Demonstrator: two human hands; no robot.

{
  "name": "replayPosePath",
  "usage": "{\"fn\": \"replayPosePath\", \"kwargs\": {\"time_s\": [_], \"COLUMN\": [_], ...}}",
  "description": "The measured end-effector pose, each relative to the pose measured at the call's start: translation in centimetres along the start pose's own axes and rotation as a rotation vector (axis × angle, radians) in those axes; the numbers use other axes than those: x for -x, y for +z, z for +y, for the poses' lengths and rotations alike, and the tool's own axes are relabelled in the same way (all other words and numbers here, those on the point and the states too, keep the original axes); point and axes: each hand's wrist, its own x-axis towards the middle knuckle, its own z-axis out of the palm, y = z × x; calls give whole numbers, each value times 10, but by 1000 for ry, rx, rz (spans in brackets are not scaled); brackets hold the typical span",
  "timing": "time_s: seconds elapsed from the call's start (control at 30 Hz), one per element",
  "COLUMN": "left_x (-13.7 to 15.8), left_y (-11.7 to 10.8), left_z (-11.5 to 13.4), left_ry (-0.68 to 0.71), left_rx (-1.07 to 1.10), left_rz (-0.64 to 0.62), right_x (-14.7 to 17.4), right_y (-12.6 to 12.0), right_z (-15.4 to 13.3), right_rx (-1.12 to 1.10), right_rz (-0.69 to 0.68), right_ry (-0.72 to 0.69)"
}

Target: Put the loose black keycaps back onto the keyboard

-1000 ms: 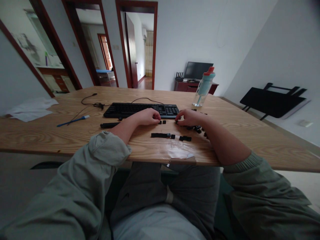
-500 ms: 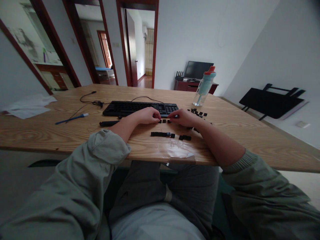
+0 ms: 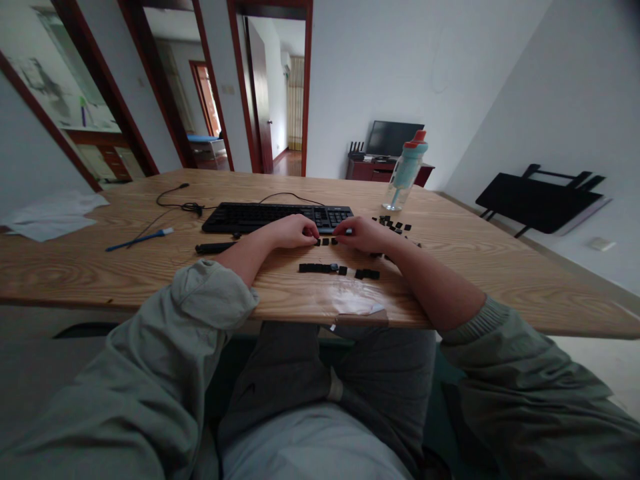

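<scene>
A black keyboard (image 3: 260, 217) lies across the table, partly behind my hands. My left hand (image 3: 296, 231) is closed, its fingertips bent down on a small black keycap (image 3: 318, 243) at the left end of a short row. At the row's right end, the pinched fingers of my right hand (image 3: 364, 235) are on another keycap (image 3: 335, 242). Between them a loose keycap (image 3: 326, 242) rests on the wood. Closer to me runs a longer line of keycaps (image 3: 315, 268), some touching and others spaced apart. More loose keycaps (image 3: 399, 226) are scattered beyond my right wrist, partly hidden.
A clear bottle (image 3: 400, 180) with a red lid stands at the back right. On the left lie a blue brush (image 3: 137, 241), a coiled cable (image 3: 193, 208), white paper (image 3: 50, 215) and a long black object (image 3: 215, 247). Tape (image 3: 360, 319) covers the table's front edge.
The whole view has shifted slightly, so everything appears a little farther left. Both hands stay over the short row of keycaps, with only small finger movement.
</scene>
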Motion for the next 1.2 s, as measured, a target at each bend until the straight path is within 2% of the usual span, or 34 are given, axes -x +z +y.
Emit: {"fn": "replayPosePath", "kwargs": {"time_s": [0.23,0.37,0.53,0.63,0.83,0.97,1.2], "left_x": [0,-1,-3,-2,3,2,1], "left_y": [0,0,2,2,-2,-1,0], "left_z": [2,0,-5,-3,6,4,1], "left_ry": [-16,-4,31,31,3,18,19], "left_rx": [7,17,23,20,25,29,0], "left_rz": [6,-7,3,4,3,8,10], "right_x": [8,7,0,0,1,0,-1], "right_y": [-22,-11,8,11,9,11,14], "right_z": [28,10,-12,-11,-4,-2,-8], "right_rx": [37,70,141,104,-30,-80,-26], "right_rz": [4,45,3,13,62,107,20], "right_ry": [84,35,-3,-47,-43,-59,-65]}}
